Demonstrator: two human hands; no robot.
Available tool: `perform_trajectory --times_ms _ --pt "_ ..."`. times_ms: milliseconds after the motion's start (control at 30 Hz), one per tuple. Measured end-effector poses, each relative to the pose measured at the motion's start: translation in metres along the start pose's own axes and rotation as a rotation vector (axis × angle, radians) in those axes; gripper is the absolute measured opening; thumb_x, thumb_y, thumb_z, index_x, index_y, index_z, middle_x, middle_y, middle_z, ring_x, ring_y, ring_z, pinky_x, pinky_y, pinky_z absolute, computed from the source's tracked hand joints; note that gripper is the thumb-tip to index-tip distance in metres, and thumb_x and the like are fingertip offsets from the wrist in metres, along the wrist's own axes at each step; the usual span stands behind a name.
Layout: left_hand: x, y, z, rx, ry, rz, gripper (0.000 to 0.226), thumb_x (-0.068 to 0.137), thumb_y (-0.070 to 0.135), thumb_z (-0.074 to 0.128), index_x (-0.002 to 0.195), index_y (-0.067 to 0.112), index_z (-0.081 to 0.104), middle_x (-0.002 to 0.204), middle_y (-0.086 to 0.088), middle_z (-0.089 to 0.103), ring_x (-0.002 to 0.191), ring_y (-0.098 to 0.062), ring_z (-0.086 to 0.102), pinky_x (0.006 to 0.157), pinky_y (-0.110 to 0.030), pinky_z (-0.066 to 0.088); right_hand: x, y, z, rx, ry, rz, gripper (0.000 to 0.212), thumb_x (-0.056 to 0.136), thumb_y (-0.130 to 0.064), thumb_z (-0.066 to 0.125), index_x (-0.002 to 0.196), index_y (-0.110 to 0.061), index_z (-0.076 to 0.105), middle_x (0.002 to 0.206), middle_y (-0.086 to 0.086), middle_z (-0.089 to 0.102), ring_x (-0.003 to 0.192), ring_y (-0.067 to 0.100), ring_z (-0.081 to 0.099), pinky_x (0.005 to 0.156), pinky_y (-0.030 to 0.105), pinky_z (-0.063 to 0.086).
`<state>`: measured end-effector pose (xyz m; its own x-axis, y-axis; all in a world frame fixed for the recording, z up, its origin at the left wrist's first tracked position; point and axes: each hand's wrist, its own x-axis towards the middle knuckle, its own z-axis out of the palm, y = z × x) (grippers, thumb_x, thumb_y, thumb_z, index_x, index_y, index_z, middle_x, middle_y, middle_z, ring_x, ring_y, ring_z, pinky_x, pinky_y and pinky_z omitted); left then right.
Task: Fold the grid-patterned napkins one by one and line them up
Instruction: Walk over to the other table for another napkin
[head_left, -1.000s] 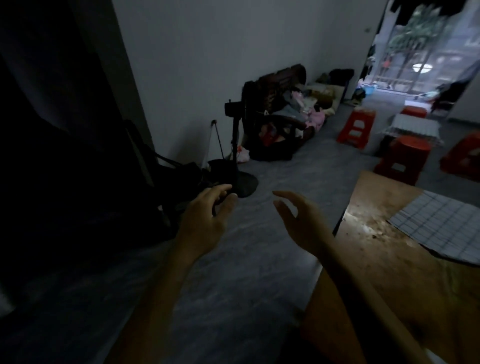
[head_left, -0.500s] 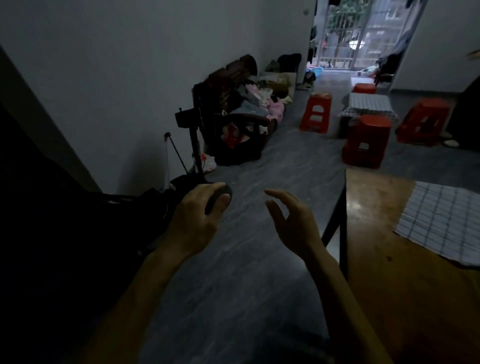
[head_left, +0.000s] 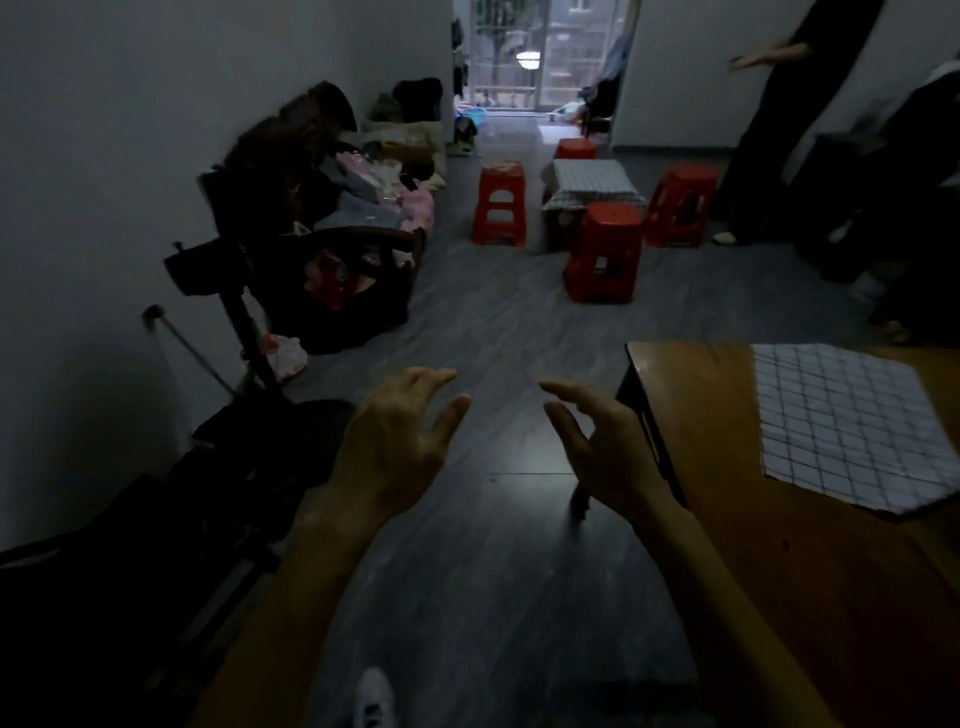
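Both hands hang out in front over the dark floor, empty: the left hand has its fingers loosely spread and a little bent, holding nothing, and the right hand mirrors it, fingers relaxed and parted, thumb apart, palm turned inward. The grid-patterned napkin lies flat on the wooden table, off to the right of the right hand and well apart from it (no finger touches the cloth). The table's near corner sits just beside the right hand's knuckles. Ahead of both hands, well beyond reach, red stools stand around a low table under a checked cloth, and a person in dark clothes stands at far right.
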<state>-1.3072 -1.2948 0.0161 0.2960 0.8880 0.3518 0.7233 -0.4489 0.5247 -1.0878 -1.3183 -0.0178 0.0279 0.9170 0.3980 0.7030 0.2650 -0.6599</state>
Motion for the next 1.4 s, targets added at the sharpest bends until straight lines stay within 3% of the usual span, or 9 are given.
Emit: perform_trajectory --times_ms 133,267,367,500,600,833,1033,1200,1400 --pt "0.063 -0.062 0.005 -0.146 -0.060 0.019 0.058 0.087 0.056 0.040 0.123 0.014 0.059 0.126 -0.005 0.058 0.115 -0.020 0.054 0.096 -0.030 0.040 0.055 -0.001 0.035 -0.071 0.049 0.095 0.031 0.094 -0.025 0.054 0.123 -0.016 0.059 0.123 0.000 0.062 0.106 -0.002 0.050 0.080 -0.002 0.035" --pt "0.134 -0.112 -0.001 -0.220 -0.149 0.057 0.066 0.083 0.064 0.037 0.120 0.015 0.061 0.122 -0.005 0.061 0.113 -0.019 0.056 0.096 -0.034 0.044 0.117 -0.011 0.054 -0.137 0.085 0.143 0.032 0.094 -0.022 0.055 0.124 -0.013 0.058 0.124 0.004 0.062 0.108 0.001 0.051 0.083 0.000 0.036" --pt "0.190 -0.132 0.000 -0.261 -0.173 0.105 0.060 0.086 0.058 0.039 0.125 0.016 0.057 0.126 -0.005 0.059 0.115 -0.019 0.055 0.096 -0.033 0.044 0.160 -0.008 0.062 -0.163 0.150 0.183 0.033 0.093 -0.023 0.055 0.124 -0.012 0.057 0.124 0.006 0.062 0.111 0.008 0.054 0.090 0.012 0.043" --pt "0.245 -0.145 0.023 -0.289 -0.196 0.212 0.050 0.092 0.051 0.042 0.127 0.018 0.055 0.128 -0.001 0.057 0.110 -0.004 0.048 0.086 -0.014 0.036 0.206 0.017 0.083 -0.194 0.266 0.259 0.037 0.094 -0.032 0.053 0.127 -0.014 0.055 0.126 0.005 0.060 0.115 0.014 0.055 0.094 0.029 0.047" --pt "0.294 -0.155 0.059 -0.332 -0.217 0.248 0.046 0.092 0.046 0.044 0.124 0.017 0.056 0.124 -0.002 0.059 0.106 0.001 0.045 0.080 -0.004 0.030 0.240 0.048 0.101 -0.192 0.280 0.322 0.044 0.091 -0.040 0.048 0.127 -0.016 0.055 0.126 0.003 0.059 0.116 0.011 0.053 0.095 0.027 0.045" --pt "0.424 -0.142 0.154 -0.305 -0.392 0.365 0.042 0.094 0.043 0.046 0.127 0.018 0.055 0.128 -0.001 0.057 0.108 0.001 0.043 0.081 -0.003 0.028 0.314 0.166 0.087 -0.123 0.459 0.513 0.034 0.095 -0.031 0.053 0.125 -0.016 0.057 0.126 0.000 0.059 0.115 0.007 0.053 0.094 0.018 0.042" --pt "0.550 -0.109 0.207 -0.268 -0.490 0.466 0.050 0.090 0.047 0.042 0.128 0.017 0.053 0.130 -0.003 0.056 0.110 -0.003 0.045 0.087 -0.019 0.037 0.403 0.238 0.045 -0.120 0.537 0.601 0.033 0.097 -0.031 0.050 0.126 -0.018 0.057 0.127 -0.002 0.059 0.112 0.002 0.050 0.092 0.017 0.039" --pt "0.630 -0.091 0.264 -0.305 -0.540 0.514 0.046 0.091 0.046 0.043 0.128 0.020 0.053 0.128 -0.001 0.057 0.111 -0.003 0.049 0.089 -0.020 0.039 0.450 0.288 0.022 -0.158 0.567 0.648 0.029 0.095 -0.029 0.053 0.122 -0.019 0.061 0.123 -0.005 0.061 0.108 -0.002 0.050 0.087 0.002 0.033" --pt "0.710 -0.071 0.346 -0.434 -0.659 0.600 0.044 0.091 0.048 0.042 0.126 0.024 0.055 0.125 0.007 0.057 0.104 0.010 0.044 0.082 -0.004 0.034 0.489 0.361 0.011 -0.236 0.590 0.805 0.027 0.094 -0.030 0.055 0.118 -0.022 0.064 0.122 -0.007 0.061 0.107 -0.001 0.052 0.086 -0.001 0.031"
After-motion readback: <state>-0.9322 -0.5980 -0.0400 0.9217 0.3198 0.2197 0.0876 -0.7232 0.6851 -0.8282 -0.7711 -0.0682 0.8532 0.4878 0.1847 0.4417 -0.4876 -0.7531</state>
